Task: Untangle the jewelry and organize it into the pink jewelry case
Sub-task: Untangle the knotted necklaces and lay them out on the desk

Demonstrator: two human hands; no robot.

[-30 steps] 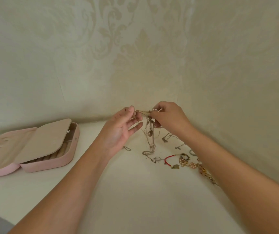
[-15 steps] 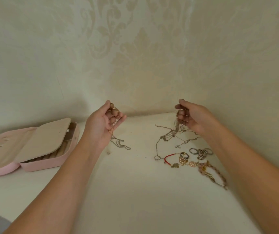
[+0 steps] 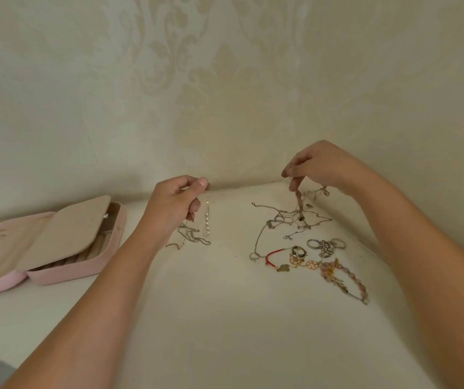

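Your left hand (image 3: 176, 204) pinches a thin chain with little pearls (image 3: 206, 220) between thumb and finger. The pearls hang down just above the table (image 3: 225, 318). Your right hand (image 3: 322, 167) pinches the top of the knot of chains (image 3: 298, 206), and most of that knot lies on the table.

If you pull hard or fast, the knot may get tighter, or a thin chain may snap. I cannot tell if a strand runs between your two hands.

The loose loops lie close to the rings (image 3: 326, 244) and the red bracelet (image 3: 274, 255), so a lift may drag them along.

The pink jewelry case (image 3: 85, 267) lies open on your left, well apart from the pile. A small piece may drop on the way there.
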